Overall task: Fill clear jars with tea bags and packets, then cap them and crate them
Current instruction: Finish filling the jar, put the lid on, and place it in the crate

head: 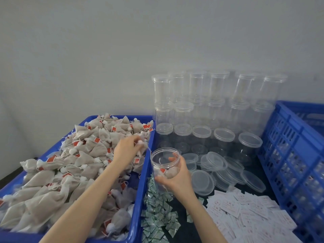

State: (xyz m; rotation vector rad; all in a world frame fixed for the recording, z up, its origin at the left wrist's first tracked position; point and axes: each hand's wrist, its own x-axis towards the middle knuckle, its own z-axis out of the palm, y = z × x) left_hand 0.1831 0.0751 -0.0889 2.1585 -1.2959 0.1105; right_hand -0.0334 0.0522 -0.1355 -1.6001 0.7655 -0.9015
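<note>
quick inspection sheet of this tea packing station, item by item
surface: dark tabletop, largely covered.
job's things: open jar with a few tea bags inside; blue bin heaped with tea bags; capped empty jars stacked at the wall; loose lids; green packets; white packets; blue crate.
clutter: nothing seen.
grippers: left hand pinches a tea bag; right hand holds the open jar.
cables: nothing seen.
surroundings: plain grey wall.
</note>
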